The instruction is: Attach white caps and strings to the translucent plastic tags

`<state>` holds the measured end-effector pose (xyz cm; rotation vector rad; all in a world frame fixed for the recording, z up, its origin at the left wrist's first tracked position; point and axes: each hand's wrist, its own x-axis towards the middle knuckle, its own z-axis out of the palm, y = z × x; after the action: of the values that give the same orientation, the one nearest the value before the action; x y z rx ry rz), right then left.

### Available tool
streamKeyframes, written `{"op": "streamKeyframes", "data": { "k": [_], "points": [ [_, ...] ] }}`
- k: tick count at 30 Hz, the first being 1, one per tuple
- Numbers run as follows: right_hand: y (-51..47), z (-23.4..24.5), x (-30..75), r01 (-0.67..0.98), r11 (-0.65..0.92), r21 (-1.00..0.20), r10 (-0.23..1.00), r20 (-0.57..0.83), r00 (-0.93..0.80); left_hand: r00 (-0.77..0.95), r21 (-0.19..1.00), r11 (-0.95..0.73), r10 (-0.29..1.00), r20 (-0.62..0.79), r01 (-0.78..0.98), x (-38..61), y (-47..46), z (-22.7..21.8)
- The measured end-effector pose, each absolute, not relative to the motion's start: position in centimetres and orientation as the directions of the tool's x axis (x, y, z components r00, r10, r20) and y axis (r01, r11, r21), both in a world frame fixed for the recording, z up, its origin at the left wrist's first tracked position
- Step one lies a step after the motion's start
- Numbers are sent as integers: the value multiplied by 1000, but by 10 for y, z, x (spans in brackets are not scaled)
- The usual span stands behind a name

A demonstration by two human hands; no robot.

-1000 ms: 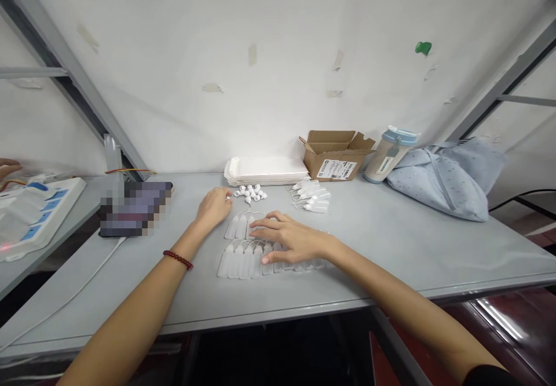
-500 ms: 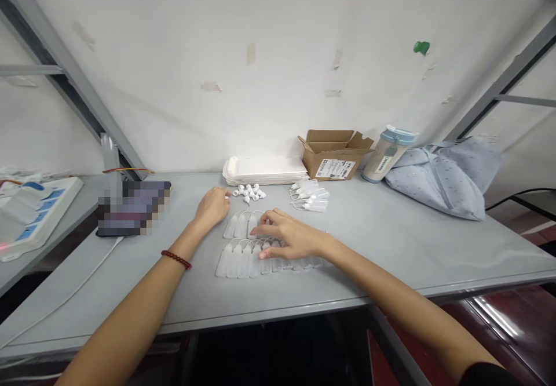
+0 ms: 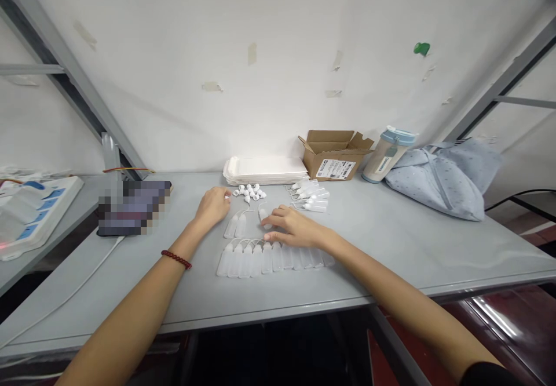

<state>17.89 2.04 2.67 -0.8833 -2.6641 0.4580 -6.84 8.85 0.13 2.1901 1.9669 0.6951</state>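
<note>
My left hand (image 3: 212,207) rests on the grey table (image 3: 391,241) with its fingers curled, beside a small heap of white bottle caps (image 3: 248,192). A tiny white bit shows at its fingertips. My right hand (image 3: 295,228) lies open just above a long row of translucent plastic dropper bottles (image 3: 269,258). A single loose bottle (image 3: 263,213) sits by its fingertips, and a pair of bottles (image 3: 234,225) lies further left. Capped bottles (image 3: 309,198) lie in a small bunch at the back.
A stack of white paper trays (image 3: 266,170), an open cardboard box (image 3: 334,156), a tumbler (image 3: 388,161) and a pale blue bag (image 3: 434,183) line the back. A pixelated device (image 3: 132,207) with a white cable lies to the left, near a white-and-blue power strip (image 3: 30,212).
My right hand has drawn back and up off the row, uncovering its right end. One bottle has shifted right, away from the pair. My left hand has barely moved.
</note>
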Motion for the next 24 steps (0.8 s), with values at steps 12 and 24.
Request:
{"op": "streamKeyframes", "data": {
  "k": [12, 24],
  "points": [
    [39, 18, 190, 641, 676, -364, 722, 155, -674, 135, 932, -194, 978, 159, 305, -34, 58, 39],
    [31, 17, 183, 557, 806, -199, 581, 440, -685, 255, 999, 24, 966, -31, 31, -27, 47, 40]
  ]
}}
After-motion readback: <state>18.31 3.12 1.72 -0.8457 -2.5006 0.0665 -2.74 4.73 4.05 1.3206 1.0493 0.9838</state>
